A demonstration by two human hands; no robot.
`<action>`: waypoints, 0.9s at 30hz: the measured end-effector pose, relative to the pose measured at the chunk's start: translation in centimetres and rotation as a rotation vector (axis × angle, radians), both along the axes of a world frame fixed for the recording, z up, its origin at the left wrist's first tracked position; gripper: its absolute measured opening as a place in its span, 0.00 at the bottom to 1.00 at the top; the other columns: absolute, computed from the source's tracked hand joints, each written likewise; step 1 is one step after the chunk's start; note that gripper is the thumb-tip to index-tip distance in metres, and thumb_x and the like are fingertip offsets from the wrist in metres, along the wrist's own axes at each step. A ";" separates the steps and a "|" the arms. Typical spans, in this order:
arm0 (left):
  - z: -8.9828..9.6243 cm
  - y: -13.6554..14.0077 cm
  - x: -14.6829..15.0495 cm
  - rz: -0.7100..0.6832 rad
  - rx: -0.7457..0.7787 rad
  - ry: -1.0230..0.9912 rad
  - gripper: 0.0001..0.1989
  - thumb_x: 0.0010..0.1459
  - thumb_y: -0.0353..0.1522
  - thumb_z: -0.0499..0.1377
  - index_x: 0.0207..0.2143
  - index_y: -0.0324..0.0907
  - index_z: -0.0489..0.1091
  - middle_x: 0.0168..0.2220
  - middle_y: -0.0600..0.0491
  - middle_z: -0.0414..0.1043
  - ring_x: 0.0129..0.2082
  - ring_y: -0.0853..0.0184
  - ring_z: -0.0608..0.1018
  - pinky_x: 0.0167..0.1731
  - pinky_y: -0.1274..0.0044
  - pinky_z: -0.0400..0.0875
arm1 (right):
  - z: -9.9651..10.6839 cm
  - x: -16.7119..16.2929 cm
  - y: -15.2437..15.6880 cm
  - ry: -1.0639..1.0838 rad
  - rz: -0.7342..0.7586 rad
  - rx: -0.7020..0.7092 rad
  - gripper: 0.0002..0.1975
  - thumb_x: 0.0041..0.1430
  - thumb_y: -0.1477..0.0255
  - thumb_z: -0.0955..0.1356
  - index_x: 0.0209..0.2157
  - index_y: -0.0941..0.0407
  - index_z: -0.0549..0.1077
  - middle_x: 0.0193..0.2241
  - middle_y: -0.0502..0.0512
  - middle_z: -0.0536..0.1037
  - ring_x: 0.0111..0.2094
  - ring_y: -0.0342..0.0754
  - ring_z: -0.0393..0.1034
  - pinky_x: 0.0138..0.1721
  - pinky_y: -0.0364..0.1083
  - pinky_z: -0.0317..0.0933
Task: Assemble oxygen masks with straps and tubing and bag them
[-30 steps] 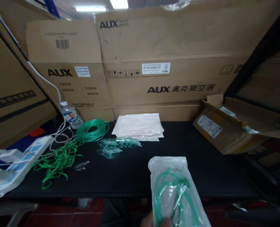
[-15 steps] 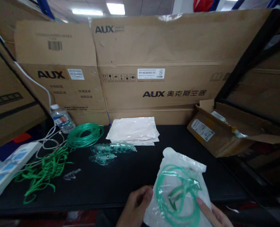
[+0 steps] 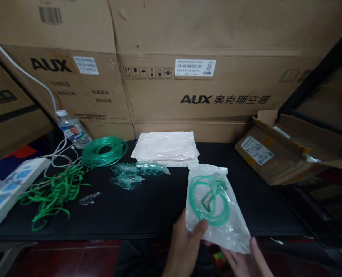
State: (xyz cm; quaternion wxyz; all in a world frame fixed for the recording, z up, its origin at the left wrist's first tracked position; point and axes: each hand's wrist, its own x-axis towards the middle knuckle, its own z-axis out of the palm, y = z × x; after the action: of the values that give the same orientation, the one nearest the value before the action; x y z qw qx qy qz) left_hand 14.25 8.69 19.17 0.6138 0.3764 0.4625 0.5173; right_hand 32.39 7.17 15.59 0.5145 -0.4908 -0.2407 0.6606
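Observation:
A white pouch with a clear front (image 3: 237, 227) is held tilted over the table's front edge. Through its film I see a coiled pale-green tube (image 3: 194, 196), a dark-green strap and a folded green piece that looks like an oxygen mask. My left hand (image 3: 185, 244) is closed on the pouch's lower left side, thumb on the front. At the bottom right corner, my right hand (image 3: 244, 261) grips the pouch between thumb and fingers. Beyond it lies a stack of white pouches (image 3: 165, 146). Left of the stack are several clear green masks (image 3: 142, 168), some nested together.
On the left are a coil of green tubing (image 3: 101, 152), tangled green straps (image 3: 55, 192), small clear connectors (image 3: 89, 198), a water bottle (image 3: 74, 130) and a white power strip (image 3: 17, 188). An open cardboard box (image 3: 257, 150) stands at right. Large cardboard (image 3: 159, 104) walls the back.
The pouch has turned and moved away from me, up toward the stack. My left hand now has its thumb on the front; my right hand has shifted to the bottom corner. The view tilted down.

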 end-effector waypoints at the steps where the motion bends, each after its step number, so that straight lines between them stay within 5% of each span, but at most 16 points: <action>1: 0.0 -0.2 0.5 -0.004 0.002 0.029 0.24 0.61 0.43 0.63 0.54 0.38 0.73 0.42 0.46 0.80 0.37 0.62 0.79 0.35 0.75 0.76 | -1.1 -0.2 -0.5 -0.007 -0.005 -0.017 0.42 0.49 0.45 0.74 0.62 0.50 0.72 0.50 0.64 0.83 0.53 0.69 0.76 0.54 0.66 0.71; 5: 0.1 -0.7 0.8 -0.264 -0.120 0.192 0.21 0.59 0.41 0.63 0.51 0.39 0.76 0.37 0.47 0.82 0.33 0.60 0.83 0.31 0.74 0.77 | -3.5 0.5 -1.2 -0.156 -0.125 -0.071 0.35 0.42 0.56 0.79 0.55 0.40 0.77 0.37 0.53 0.87 0.41 0.68 0.82 0.36 0.58 0.81; 7: 0.3 -0.6 -0.2 -0.360 -0.161 0.283 0.19 0.58 0.42 0.63 0.46 0.39 0.78 0.34 0.48 0.82 0.25 0.63 0.81 0.23 0.78 0.74 | -3.0 1.9 -0.9 -0.245 -0.226 -0.080 0.32 0.42 0.60 0.80 0.53 0.39 0.79 0.34 0.51 0.86 0.38 0.67 0.83 0.29 0.54 0.81; 9: 0.5 -0.3 -1.9 -0.292 -0.123 0.383 0.17 0.60 0.43 0.61 0.44 0.41 0.79 0.35 0.49 0.81 0.23 0.67 0.80 0.20 0.81 0.70 | -1.7 3.3 -0.2 -0.313 -0.321 -0.072 0.32 0.44 0.61 0.79 0.54 0.43 0.78 0.35 0.53 0.87 0.36 0.65 0.83 0.27 0.51 0.81; 14: 0.9 0.7 -5.9 -0.005 0.030 0.607 0.17 0.67 0.44 0.55 0.40 0.43 0.78 0.29 0.54 0.78 0.20 0.72 0.74 0.19 0.83 0.65 | 2.7 4.3 4.6 -0.286 -0.428 0.012 0.29 0.49 0.61 0.79 0.52 0.54 0.77 0.41 0.58 0.86 0.41 0.61 0.83 0.36 0.48 0.81; 19: 0.5 0.9 -6.6 0.016 0.145 0.708 0.17 0.68 0.43 0.54 0.38 0.44 0.79 0.28 0.55 0.77 0.20 0.72 0.74 0.22 0.83 0.66 | 5.7 3.3 10.7 -0.128 -0.405 0.128 0.24 0.54 0.56 0.76 0.47 0.57 0.76 0.47 0.63 0.83 0.55 0.58 0.76 0.51 0.48 0.75; 23: -0.1 0.7 -6.4 0.054 0.230 0.729 0.17 0.69 0.41 0.54 0.32 0.43 0.77 0.26 0.55 0.76 0.22 0.71 0.76 0.23 0.83 0.66 | 4.9 3.2 9.1 -0.170 -0.409 0.087 0.31 0.52 0.51 0.75 0.51 0.55 0.72 0.50 0.66 0.81 0.61 0.62 0.70 0.65 0.61 0.58; 27: -0.3 0.7 -6.5 0.057 0.276 0.775 0.17 0.70 0.38 0.55 0.30 0.43 0.77 0.26 0.55 0.77 0.24 0.71 0.77 0.26 0.83 0.67 | 4.5 1.6 6.5 -0.261 -0.360 0.150 0.33 0.45 0.53 0.79 0.49 0.56 0.75 0.55 0.65 0.78 0.63 0.63 0.67 0.68 0.58 0.53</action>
State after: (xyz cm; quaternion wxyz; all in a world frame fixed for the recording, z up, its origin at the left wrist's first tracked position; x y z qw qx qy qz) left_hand 7.78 9.37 18.85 0.3234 0.6094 0.5959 0.4110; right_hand 34.01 13.65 20.05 0.6236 -0.5673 -0.2622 0.4696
